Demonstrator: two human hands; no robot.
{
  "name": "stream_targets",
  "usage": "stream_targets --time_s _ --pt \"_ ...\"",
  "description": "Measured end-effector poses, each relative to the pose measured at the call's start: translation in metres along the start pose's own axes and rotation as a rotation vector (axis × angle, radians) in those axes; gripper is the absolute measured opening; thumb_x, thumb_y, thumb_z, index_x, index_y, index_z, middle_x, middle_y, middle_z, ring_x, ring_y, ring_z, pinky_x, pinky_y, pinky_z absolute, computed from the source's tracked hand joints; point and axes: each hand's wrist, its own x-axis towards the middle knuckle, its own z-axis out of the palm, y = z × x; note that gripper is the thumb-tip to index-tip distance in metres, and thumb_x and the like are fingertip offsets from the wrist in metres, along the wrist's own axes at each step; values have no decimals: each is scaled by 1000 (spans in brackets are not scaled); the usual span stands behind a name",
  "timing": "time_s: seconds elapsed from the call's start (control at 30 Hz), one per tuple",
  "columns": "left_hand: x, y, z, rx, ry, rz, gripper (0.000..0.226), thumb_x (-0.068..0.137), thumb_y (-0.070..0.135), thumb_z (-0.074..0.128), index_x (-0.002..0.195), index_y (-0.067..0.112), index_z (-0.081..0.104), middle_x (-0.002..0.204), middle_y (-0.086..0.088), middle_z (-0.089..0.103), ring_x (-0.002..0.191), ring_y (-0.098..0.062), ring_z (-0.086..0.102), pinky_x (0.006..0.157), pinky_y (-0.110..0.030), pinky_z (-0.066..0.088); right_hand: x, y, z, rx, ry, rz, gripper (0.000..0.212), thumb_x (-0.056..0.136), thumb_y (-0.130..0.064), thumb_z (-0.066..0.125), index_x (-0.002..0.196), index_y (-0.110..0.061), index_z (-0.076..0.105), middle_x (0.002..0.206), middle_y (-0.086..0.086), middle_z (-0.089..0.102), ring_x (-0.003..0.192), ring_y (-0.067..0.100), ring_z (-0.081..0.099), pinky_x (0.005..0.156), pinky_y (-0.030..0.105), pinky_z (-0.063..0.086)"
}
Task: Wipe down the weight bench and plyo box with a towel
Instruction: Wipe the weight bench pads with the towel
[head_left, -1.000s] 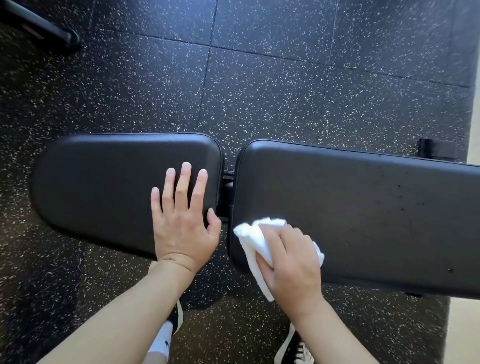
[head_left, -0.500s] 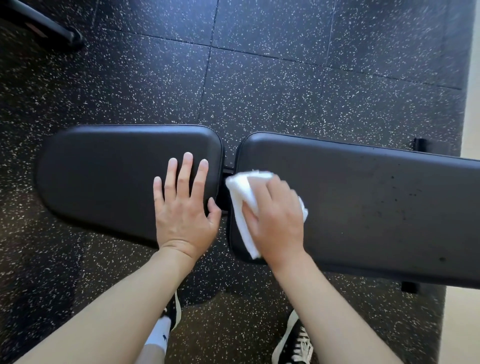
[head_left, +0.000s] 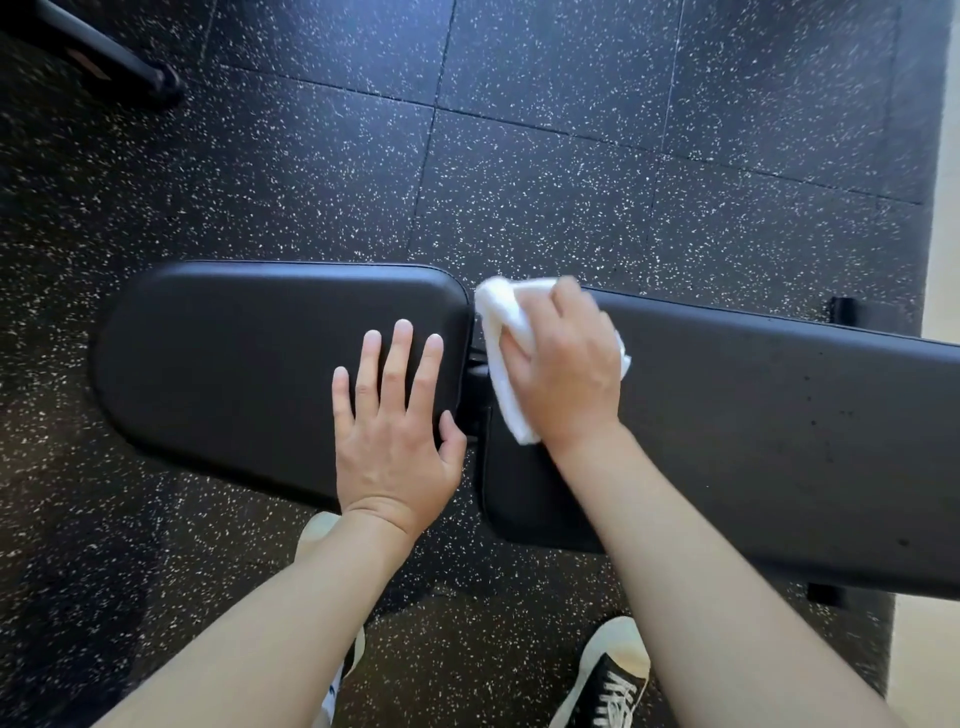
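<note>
While the speckled rubber floor (head_left: 519, 156) fills most of the view, the thing that matters is the weight bench (head_left: 779, 441) lying across the middle – two black pads with a gap and a bit of metal hinge between them. The long back pad runs off to the right; the shorter seat pad (head_left: 234, 374) sits to the left. No plyo box anywhere in shot, so I'd guess that part of the job comes later.

Left hand (head_left: 397, 441) is flat on the seat pad near its inner end, fingers straight and slightly spread, holding nothing. My read is it's there as a brace, taking some body weight while the person leans over.

Right hand (head_left: 566, 374) is pressed down on the towel (head_left: 506, 358), a small white folded one, at the far corner of the back pad right by the gap. Fingers are draped over the cloth and bent at the knuckles; whether they really clamp it or just pin it down, I can't tell for sure, but it looks like a loose grip with the palm doing the pushing. Bunching it like that makes sense – a thick wad stays under the hand.

Down at the bottom you can see a black-and-white sneaker (head_left: 608, 680), toe pointed at the bench.
</note>
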Motion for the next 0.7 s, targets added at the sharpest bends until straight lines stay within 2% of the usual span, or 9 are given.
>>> stream_targets --time_s 0.17,0.43,0.6,0.7 --pt "-1 -2 0 -3 -2 1 77 92 36 48 166 22 30 175 -7 21 162 -34 17 127 -62 18 25 -2 7 8 41 93 16 89 -27 66 89 -11 65 87 10 57 71 32 54 60 44 46" --pt "0 -1 -4 -13 -48 -5 76 93 37 44 166 22 30 175 -8 21 162 -34 17 127 -62 18 -97 -5 -39 74 -174 -25 20 94 -25 67 108 -13 71 88 5 53 70 26 46 60 42 41" --pt "2 2 -15 -82 -109 -36 75 92 34 47 165 22 32 174 -6 23 162 -33 15 128 -63 17 -144 46 -74 89 -205 7 21 96 -23 66 115 -15 73 88 1 52 69 24 44 60 42 43" --pt "2 13 -30 -243 -167 -103 69 95 23 56 162 22 36 174 0 23 163 -27 10 130 -60 12 -141 80 -88 57 -197 -11 21 98 -25 65 115 -16 72 89 1 52 70 22 43 60 41 43"
